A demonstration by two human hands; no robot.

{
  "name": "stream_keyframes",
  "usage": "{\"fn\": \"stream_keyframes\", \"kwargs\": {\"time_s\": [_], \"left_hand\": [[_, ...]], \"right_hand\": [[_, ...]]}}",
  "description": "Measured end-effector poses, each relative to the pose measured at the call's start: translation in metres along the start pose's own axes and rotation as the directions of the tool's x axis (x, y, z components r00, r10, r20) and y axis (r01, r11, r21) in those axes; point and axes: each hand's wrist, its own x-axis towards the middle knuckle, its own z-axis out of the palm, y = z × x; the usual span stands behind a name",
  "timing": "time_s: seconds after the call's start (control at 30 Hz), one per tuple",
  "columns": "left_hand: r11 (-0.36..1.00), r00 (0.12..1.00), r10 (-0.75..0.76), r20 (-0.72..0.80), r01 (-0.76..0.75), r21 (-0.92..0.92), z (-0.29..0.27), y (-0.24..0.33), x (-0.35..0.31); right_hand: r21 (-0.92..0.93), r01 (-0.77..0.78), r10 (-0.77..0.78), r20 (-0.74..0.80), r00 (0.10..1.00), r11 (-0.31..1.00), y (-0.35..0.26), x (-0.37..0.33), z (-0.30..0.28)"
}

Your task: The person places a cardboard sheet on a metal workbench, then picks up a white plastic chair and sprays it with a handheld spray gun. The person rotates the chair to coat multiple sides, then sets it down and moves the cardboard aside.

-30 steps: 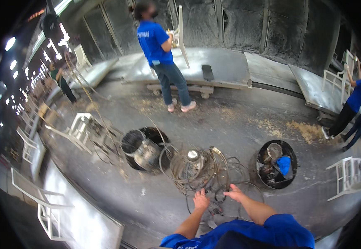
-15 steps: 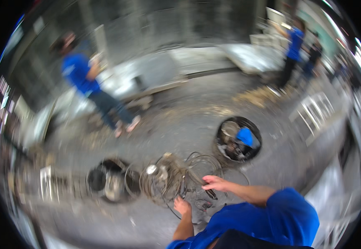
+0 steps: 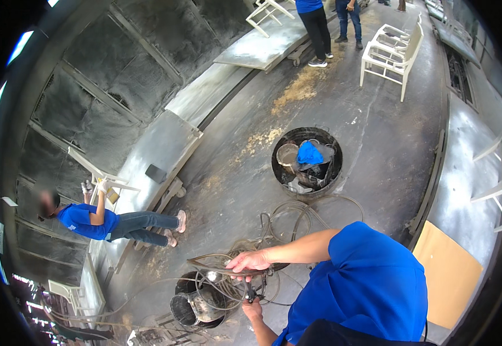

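My right hand (image 3: 248, 262) is closed around a bundle of thin dark hose (image 3: 210, 266), with the arm stretched across to the left. Just below it, my left hand (image 3: 253, 310) grips a small dark tool with a metal body, which looks like a spray gun (image 3: 251, 292). Loose loops of more hose (image 3: 290, 221) lie on the floor beyond my hands. Under the bundle, a shiny round metal part (image 3: 212, 276) shows between the strands. A black bucket (image 3: 185, 311) with a pale, stained container (image 3: 207, 305) stands at the left of my hands.
A round black tub (image 3: 277, 173) holds a blue cloth (image 3: 309, 153) and containers. At left, a person in a blue shirt (image 3: 92, 221) handles a white chair (image 3: 98, 171) by a long platform (image 3: 147, 153). White chairs (image 3: 398, 55) stand at the far right. Cardboard (image 3: 448, 274) lies at right.
My view has turned, so the surroundings appear rotated. My right hand, open before, now grips the hose bundle and has moved left, above my left hand.
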Motion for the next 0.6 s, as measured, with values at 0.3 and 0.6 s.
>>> {"fn": "stream_keyframes", "kwargs": {"time_s": [0.3, 0.6], "left_hand": [[0.976, 0.941, 0.213, -0.262, -0.215, 0.021, -0.081, 0.111, -0.157], [0.976, 0.828, 0.154, -0.54, -0.044, 0.211, -0.044, 0.132, -0.292]], "right_hand": [[0.039, -0.074, 0.023, 0.723, 0.691, 0.997, -0.047, -0.021, 0.095], [-0.553, 0.575, 0.221, 0.808, 0.546, 0.603, 0.057, 0.026, 0.165]]}}
